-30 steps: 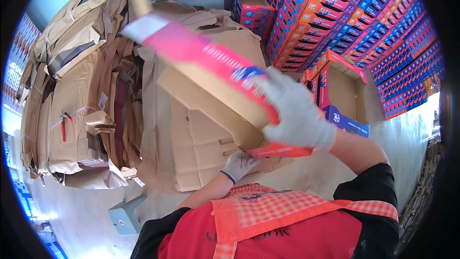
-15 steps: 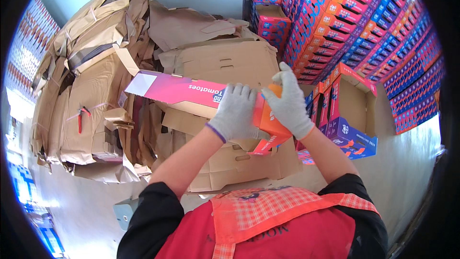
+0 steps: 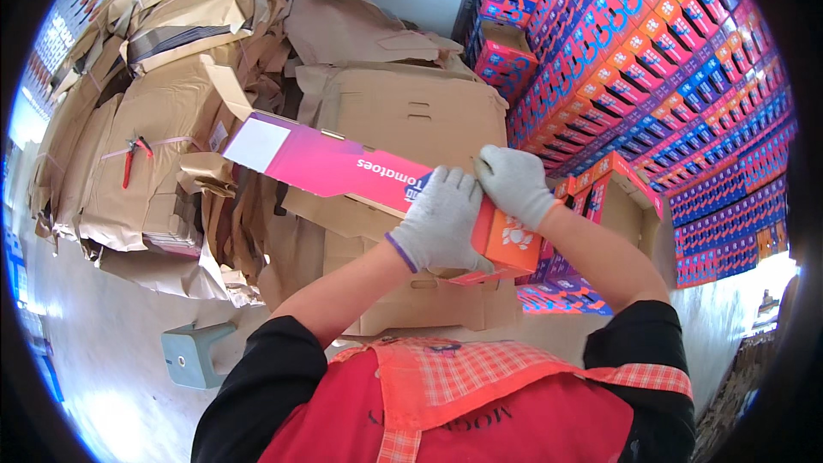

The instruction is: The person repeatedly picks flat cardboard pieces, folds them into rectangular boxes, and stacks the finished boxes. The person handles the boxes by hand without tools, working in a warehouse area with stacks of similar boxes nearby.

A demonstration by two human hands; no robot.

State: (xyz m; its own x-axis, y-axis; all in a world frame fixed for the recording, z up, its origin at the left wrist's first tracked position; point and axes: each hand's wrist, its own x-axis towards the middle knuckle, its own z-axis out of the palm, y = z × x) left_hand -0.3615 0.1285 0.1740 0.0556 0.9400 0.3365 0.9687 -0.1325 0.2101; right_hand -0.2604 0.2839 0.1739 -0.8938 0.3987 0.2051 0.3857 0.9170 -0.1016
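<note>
A partly folded cardboard carton [image 3: 326,163], pink and purple outside with an orange end, lies slanted before me. It rests over flat brown carton blanks [image 3: 411,111]. My left hand [image 3: 439,221], in a pale grey knit glove with a purple cuff, is closed over the long pink side near the orange end. My right hand [image 3: 516,187], gloved too, grips the far corner at that end, with its fingers curled over the edge. Parts of both hands' fingertips are hidden. At the carton's left end a brown flap [image 3: 227,86] stands up.
Wrapped bundles of brown cardboard [image 3: 141,171] fill the left, with red-handled pliers [image 3: 135,159] on one. Stacked colourful cartons [image 3: 626,43] rise at the right. An open carton [image 3: 621,206] stands beside my right forearm. A grey stool [image 3: 195,356] is on the floor at lower left.
My right hand has come down from a raised, spread pose and closed on the carton's far corner. The orange end now stands folded up. The whole view has shifted a little.
</note>
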